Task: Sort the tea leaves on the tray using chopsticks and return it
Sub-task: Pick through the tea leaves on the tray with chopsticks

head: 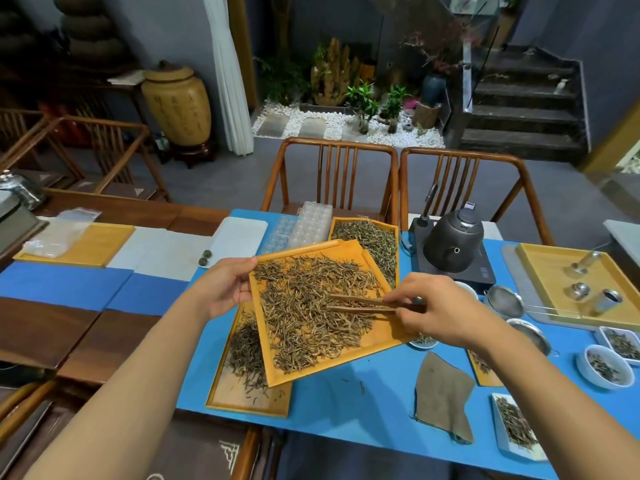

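Head view: left hand (221, 289) grips the tray (377, 344) (kettle (452, 242) beyond), right-hand fingers (405, 299) pinching chopsticks (356, 304).

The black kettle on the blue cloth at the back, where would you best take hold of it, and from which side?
Probably by its handle, coming from above and behind. The kettle stands upright on its dark base, its small spout facing the camera, and a slim handle rises at its far left. The body is round and smooth, a poor hold. Both hands are busy, so fingers would first need freeing.
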